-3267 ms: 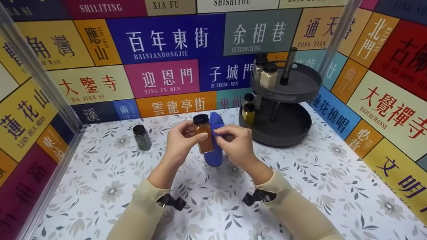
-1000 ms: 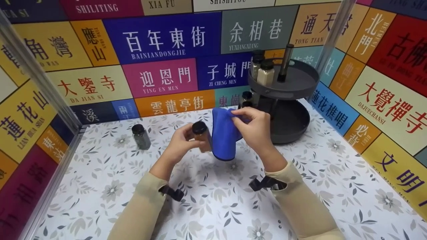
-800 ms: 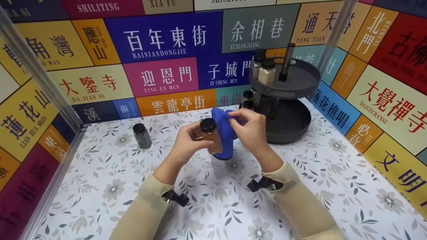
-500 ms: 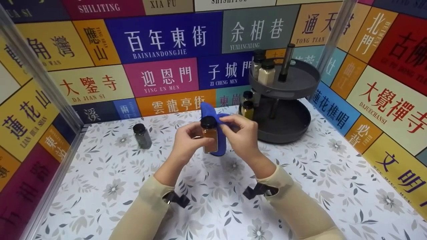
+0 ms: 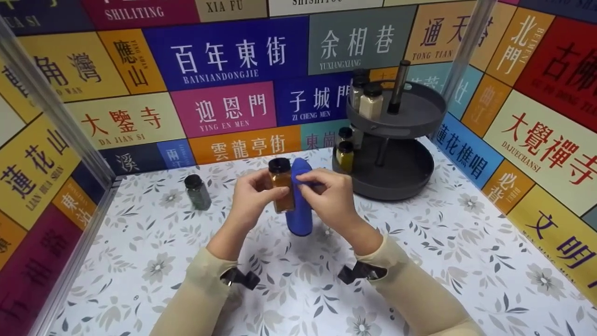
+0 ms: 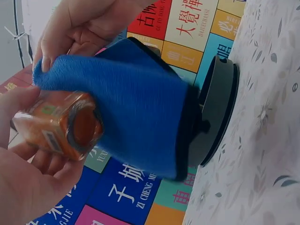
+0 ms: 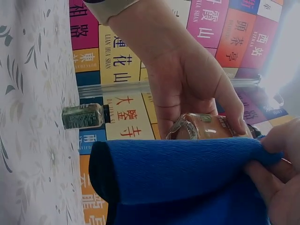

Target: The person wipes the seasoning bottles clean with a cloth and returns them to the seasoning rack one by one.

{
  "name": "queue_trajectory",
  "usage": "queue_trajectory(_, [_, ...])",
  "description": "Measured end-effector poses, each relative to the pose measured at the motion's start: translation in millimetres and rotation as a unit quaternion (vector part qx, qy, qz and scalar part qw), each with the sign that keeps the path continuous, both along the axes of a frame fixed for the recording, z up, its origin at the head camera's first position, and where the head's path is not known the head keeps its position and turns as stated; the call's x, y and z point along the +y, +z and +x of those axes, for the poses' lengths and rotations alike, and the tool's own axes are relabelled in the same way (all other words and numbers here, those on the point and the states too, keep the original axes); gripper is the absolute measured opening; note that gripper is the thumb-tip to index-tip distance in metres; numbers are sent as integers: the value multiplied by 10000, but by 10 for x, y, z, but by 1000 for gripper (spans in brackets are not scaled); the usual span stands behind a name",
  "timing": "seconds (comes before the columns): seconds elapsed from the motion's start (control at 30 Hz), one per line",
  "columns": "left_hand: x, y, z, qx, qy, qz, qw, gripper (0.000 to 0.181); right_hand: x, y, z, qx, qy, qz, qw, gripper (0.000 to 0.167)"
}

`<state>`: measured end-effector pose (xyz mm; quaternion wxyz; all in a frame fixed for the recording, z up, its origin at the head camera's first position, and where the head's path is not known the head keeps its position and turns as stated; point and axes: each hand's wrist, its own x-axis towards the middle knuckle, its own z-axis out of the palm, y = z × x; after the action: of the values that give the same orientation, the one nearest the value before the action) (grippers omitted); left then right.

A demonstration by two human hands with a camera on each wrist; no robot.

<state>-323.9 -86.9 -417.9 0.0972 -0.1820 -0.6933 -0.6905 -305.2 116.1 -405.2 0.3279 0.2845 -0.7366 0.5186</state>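
Observation:
My left hand (image 5: 252,198) grips a square glass spice jar (image 5: 282,198) with orange-brown powder and a black lid, held above the table. In the left wrist view the jar's base (image 6: 85,125) faces the camera. A blue cloth (image 5: 300,214) with a dark edge hangs from my right hand (image 5: 331,196), which pinches it between thumb and fingers. The cloth lies against the jar's right side; in the right wrist view the blue cloth (image 7: 178,168) covers part of the jar (image 7: 206,125). To the left, a second spice jar (image 5: 198,193) with dark green contents stands on the table.
A dark two-tier round rack (image 5: 396,182) stands at the back right. Its upper tray holds a jar of pale powder (image 5: 371,103) and others; the lower tray holds a yellow-green jar (image 5: 345,159) beside another. Sign-covered panels (image 5: 224,107) enclose the floral-patterned table (image 5: 289,289).
Over the last second the cloth goes from hanging apart at the right to lying against the jar. My right hand has moved left and a little down; my left hand still holds the jar.

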Motion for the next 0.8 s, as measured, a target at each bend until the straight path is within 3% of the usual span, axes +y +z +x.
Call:
queue_trajectory(0.13, [22, 8, 27, 103, -386, -279, 9988, 31, 28, -11, -50, -60, -37, -409, 9991, 16])
queue_trajectory(0.2, [28, 20, 40, 140, -391, -342, 9986, 31, 37, -11, -74, -266, 71, -542, 9982, 15])
queue_trajectory(0.57, [-35, 115, 85, 127, 259, 59, 9996, 29, -32, -86, -78, -526, 539, -262, 9968, 17])
queue_trajectory(0.8, [-95, 171, 99, -7, 430, 629, 9971, 37, -90, -156, -52, -767, 735, -184, 9942, 16])
